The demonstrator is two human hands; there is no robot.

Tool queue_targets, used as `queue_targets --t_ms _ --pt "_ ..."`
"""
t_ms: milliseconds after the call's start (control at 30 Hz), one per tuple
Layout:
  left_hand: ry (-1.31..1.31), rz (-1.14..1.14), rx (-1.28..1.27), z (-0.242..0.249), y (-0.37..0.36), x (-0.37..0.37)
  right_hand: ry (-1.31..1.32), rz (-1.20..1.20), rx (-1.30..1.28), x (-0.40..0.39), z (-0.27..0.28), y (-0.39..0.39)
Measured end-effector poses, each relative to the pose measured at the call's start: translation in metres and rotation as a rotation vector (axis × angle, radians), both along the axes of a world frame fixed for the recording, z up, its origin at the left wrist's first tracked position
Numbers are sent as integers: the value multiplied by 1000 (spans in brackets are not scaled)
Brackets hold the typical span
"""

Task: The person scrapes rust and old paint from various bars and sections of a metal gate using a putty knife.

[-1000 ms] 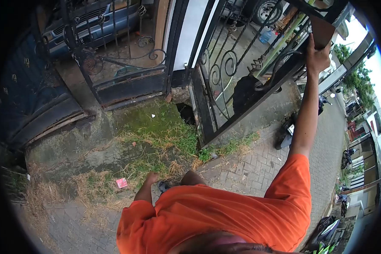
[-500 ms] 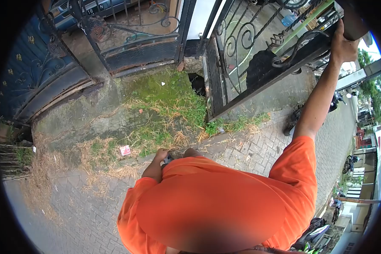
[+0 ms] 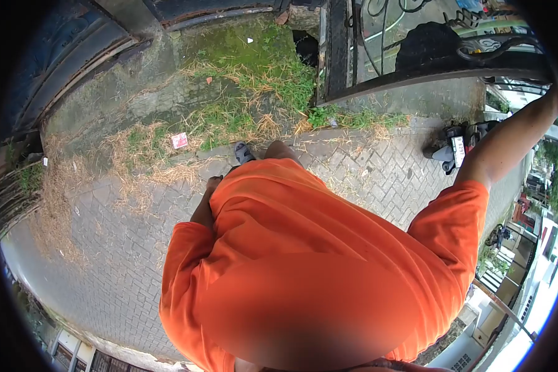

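Observation:
An open metal gate leaf (image 3: pixel 415 85) with scrolled bars stands at the upper right. My right hand (image 3: pixel 557 101) is at its far end, wrapped on the dark frame at the picture's edge, the fingertips lost in shadow. My left hand (image 3: pixel 214 183) hangs low beside my orange shirt (image 3: pixel 272 211), over the paving, with its fingers curled; whatever it may hold is hidden. One sandalled foot (image 3: pixel 243 152) and a bare knee (image 3: pixel 280 150) show below the shirt.
Dry grass and weeds (image 3: pixel 229 121) line the mossy concrete strip, with a red-and-white packet (image 3: pixel 179 141) on it. A dark hole (image 3: pixel 305 46) lies beside the gate's hinge side. A parked motorbike (image 3: pixel 452 149) stands beyond the gate, near my right arm.
The view has tipped down and turned, showing more paving. The gate's far end and my right hand are now farther right and lower. My left hand has drawn back beside my body.

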State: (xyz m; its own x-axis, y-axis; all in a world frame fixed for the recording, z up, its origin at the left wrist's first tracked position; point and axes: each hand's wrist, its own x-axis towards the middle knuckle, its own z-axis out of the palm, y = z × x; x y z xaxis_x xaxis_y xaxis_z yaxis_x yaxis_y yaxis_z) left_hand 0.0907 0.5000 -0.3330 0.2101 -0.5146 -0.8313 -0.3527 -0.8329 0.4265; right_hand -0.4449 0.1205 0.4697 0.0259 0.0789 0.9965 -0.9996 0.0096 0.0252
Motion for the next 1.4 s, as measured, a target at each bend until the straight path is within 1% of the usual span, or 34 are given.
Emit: queue_targets --t_ms 100,133,167,200,233,267,300,333,367,400,467,533,600,633,667,700,733,767,800,833,867,933,967,1000,1033,1067,1100,1167,1200,1233,1300,1333,1367,1400 --pt "-55 -459 -103 -33 -3 5 -85 -113 -7 -19 7 -21" --pt "-73 -610 -139 -37 -5 5 33 -234 -221 -41 10 -37" --pt "-72 -610 -139 -29 -10 5 151 -353 -436 -51 11 -46" --pt "-75 -462 -111 -6 -21 2 150 -352 -439 -44 11 -43" --pt "-78 -313 -82 15 -32 -1 2 -359 -298 -33 10 -36" --pt "-81 -313 -85 33 -41 -6 -144 -365 -155 -23 8 -29" --pt "-47 -230 -56 49 -49 -14 -145 -365 -157 -19 6 -23" --pt "-13 -147 -28 51 -54 -17 -178 -350 -78 -16 4 -18" --pt "14 -150 -88 53 -57 -19 -209 -333 -4 -12 6 -15" --pt "17 -151 -98 44 -60 -20 -206 -332 -15 -5 9 -12" --pt "17 -281 -175 27 -55 -16 -444 -365 190 3 9 -8" --pt "4 -320 -186 34 -54 -14 -451 -385 189 -4 11 -13" --pt "30 -257 -136 46 -53 -11 -459 -410 181 -21 3 -19" --pt "-13 -331 -121 41 -52 -7 -343 -361 122 -37 -6 -26" --pt "74 -485 -124 24 -52 3 -212 -311 17 -55 -3 -31" --pt "165 -583 -13 -14 -49 16 -69 -272 -123 -73 15 -31" --pt "206 -549 80 -28 -56 21 -41 -352 -140 -66 11 -28" --pt "155 -441 327 25 -91 9 -58 -162 -172 -32 3 -17" --pt "138 -571 279 40 -123 10 -69 -128 -146 -23 2 -14" --pt "99 -630 225 58 -159 4 -57 -69 -130 -16 2 -11" --pt "58 -677 36 40 -194 -1 -12 -103 -141 -9 3 -7" --pt "120 -688 -153 68 -280 -39 -30 -58 -89 -7 3 -3" --pt "169 -705 -256 151 -317 -75 -32 -59 -101 -9 4 -2" --pt "324 -644 -348 158 -354 -105 -54 -47 -61 -11 4 -2" --pt "320 -694 -528 206 -379 -143 -79 -37 -17 -12 2 -1" --pt "423 -701 -612 271 -396 -179 -89 -43 -20 -13 0 1" --pt "450 -725 -733 314 -411 -215 -54 -43 -8 -13 1 1" --pt "567 -799 -1110 399 -425 -274 8 -21 25 -16 3 4" --pt "575 -790 -1270 429 -430 -304 6 -23 16 -15 4 4" --pt "656 -724 -1328 466 -426 -328 -4 -1 48 -14 5 6" --pt "747 -566 -1529 521 -423 -371 -9 44 114 -14 8 15" --pt "842 -520 -1558 547 -418 -385 -18 37 110 -13 11 22" --pt "836 -484 -1636 561 -418 -401 -37 86 223 -12 13 31" --pt "828 -503 -1634 574 -415 -411 -58 139 333 -13 13 40"
